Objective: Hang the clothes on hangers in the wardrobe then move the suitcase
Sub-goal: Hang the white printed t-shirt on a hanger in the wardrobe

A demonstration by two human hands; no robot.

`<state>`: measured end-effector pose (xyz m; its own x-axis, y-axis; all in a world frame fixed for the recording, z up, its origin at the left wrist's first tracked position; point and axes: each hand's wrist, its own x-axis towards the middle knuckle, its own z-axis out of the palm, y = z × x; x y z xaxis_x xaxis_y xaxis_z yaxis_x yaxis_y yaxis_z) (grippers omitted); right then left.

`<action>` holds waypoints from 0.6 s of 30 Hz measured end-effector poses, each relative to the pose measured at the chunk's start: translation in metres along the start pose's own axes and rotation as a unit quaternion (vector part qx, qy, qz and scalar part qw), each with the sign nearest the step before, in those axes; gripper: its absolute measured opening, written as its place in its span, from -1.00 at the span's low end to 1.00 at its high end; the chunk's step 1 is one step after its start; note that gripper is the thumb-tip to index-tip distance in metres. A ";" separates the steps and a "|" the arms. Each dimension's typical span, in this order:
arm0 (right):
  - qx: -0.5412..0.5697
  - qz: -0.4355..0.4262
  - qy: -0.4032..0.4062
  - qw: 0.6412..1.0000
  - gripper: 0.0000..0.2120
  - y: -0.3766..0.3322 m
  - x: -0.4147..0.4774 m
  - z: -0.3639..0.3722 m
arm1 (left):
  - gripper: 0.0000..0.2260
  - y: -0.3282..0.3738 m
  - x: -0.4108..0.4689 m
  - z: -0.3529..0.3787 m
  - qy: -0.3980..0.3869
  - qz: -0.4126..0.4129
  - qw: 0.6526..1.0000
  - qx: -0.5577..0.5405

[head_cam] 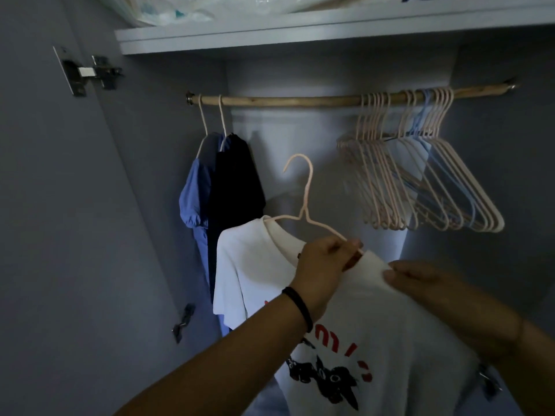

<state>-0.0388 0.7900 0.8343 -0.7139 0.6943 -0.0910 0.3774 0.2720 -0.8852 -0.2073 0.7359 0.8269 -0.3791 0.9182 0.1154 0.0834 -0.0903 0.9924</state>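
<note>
Hands are both closing on the job: left hand (324, 262) is pinching the thin pink hanger (306, 199) at the collar, and right hand (420, 283) is gripping the shoulder fabric of the white T-shirt (375, 310). Shirt, printed red and black, is hanging below the wooden rod (300, 101), between hung garments (234, 187) and bunched empty hangers (420, 181).

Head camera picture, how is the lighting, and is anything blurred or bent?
Head view: dim overall, the dark garment nearly black; a brighter patch lights the back wall behind the empty hangers; the white T-shirt stands out; the wooden rail looks bowed, probably wide-angle distortion; the right hand is slightly soft.
</note>
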 end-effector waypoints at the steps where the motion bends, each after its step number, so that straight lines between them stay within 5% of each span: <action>1: 0.022 0.005 -0.010 1.000 -0.80 0.003 -0.001 -0.002 | -0.68 0.000 -0.002 0.003 0.005 0.001 1.000 -0.003; 8: 0.114 0.000 -0.088 0.990 -0.47 0.018 -0.034 -0.018 | -0.83 -0.003 -0.020 0.012 -0.112 -0.005 0.992 -0.053; 12: 0.178 0.016 -0.077 0.981 -0.67 0.020 -0.046 -0.025 | -0.85 -0.002 -0.016 0.021 -0.153 -0.027 0.985 -0.070; 18: 0.146 0.033 -0.021 0.989 -0.58 0.017 -0.056 -0.026 | -0.86 -0.013 -0.002 0.038 -0.171 -0.062 0.978 -0.100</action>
<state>0.0229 0.7730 0.8359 -0.7202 0.6735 -0.1664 0.2422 0.0194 -0.9700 -0.1727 0.7498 0.8119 -0.0414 0.9991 0.0073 -0.1386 -0.0130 0.9903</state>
